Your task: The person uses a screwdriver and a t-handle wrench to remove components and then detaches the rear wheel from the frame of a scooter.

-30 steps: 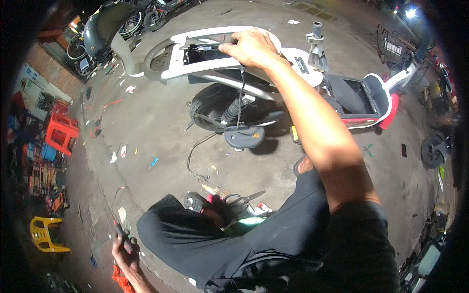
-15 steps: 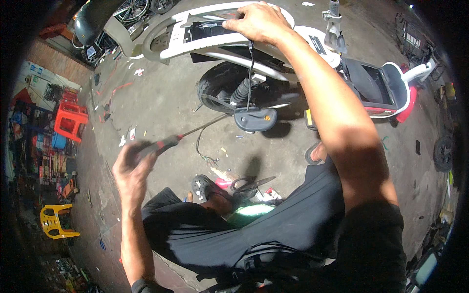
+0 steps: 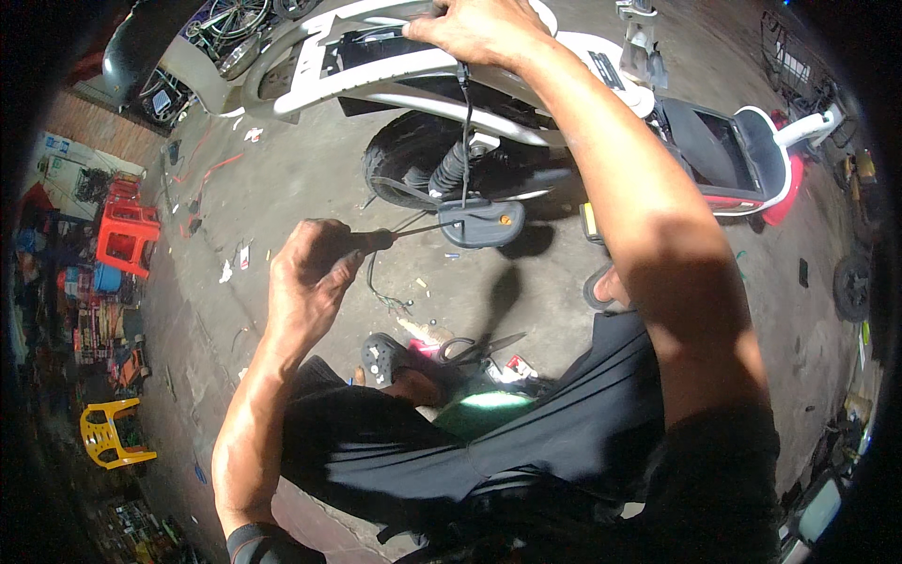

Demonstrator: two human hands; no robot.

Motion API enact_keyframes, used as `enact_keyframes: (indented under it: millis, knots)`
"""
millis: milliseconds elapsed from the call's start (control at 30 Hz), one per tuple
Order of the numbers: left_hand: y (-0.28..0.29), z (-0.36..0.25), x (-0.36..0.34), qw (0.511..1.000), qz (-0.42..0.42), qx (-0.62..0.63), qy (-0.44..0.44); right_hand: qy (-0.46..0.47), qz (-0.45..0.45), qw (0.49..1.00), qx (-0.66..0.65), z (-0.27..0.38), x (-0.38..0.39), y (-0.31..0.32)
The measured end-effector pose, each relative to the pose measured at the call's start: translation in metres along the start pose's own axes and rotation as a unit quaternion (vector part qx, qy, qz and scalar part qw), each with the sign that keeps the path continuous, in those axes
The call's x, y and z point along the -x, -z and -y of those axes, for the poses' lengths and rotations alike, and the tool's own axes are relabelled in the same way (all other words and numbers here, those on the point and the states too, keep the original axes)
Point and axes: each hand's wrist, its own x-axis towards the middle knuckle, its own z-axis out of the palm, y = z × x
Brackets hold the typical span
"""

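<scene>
My left hand [image 3: 315, 263] is closed around a screwdriver [image 3: 376, 241] with a dark handle. Its long shaft points right, and the tip appears to meet a dark grey plastic box [image 3: 484, 226] with an orange spot. From the scooter's white frame a black cable [image 3: 467, 132] hangs down to that box. Up at the top, my right hand [image 3: 493, 33] grips the white frame [image 3: 376, 70], with its fingers partly hidden behind the rail. Below the frame are the black rear tire [image 3: 395, 160] and a shock absorber [image 3: 451, 171].
Scissors [image 3: 484, 346] and small litter lie on the floor between my feet. A loose wire [image 3: 376, 291] lies near the box. Red stools [image 3: 129, 235] and a yellow chair [image 3: 115, 432] stand left. The scooter's footboard [image 3: 705, 141] extends right, beyond my right arm.
My left hand has moved right and up with the screwdriver, bringing the shaft level and its tip onto the box. My right hand stays on the frame; the whole view has shifted slightly.
</scene>
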Motion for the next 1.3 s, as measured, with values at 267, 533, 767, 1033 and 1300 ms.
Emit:
enact_keyframes:
  millis: [267,533,767,1033,1300]
  knots:
    - [0.007,-0.001,0.000,1.000,-0.001,-0.018,0.006,0.020,0.004,1.000,-0.012,-0.001,0.004,0.005]
    - [0.006,-0.002,-0.003,1.000,0.000,-0.016,0.008,0.019,-0.006,1.000,-0.010,0.000,0.005,0.005]
    - [0.001,-0.004,-0.007,0.998,-0.039,-0.018,0.039,0.018,-0.002,1.000,-0.004,0.001,0.003,0.002]
    - [0.010,0.009,-0.017,0.987,-0.094,-0.001,0.132,0.022,0.009,1.000,-0.015,0.000,0.006,0.006]
    - [0.016,0.034,-0.016,0.972,-0.126,0.094,0.176,0.027,-0.001,1.000,-0.009,0.003,0.006,0.005]
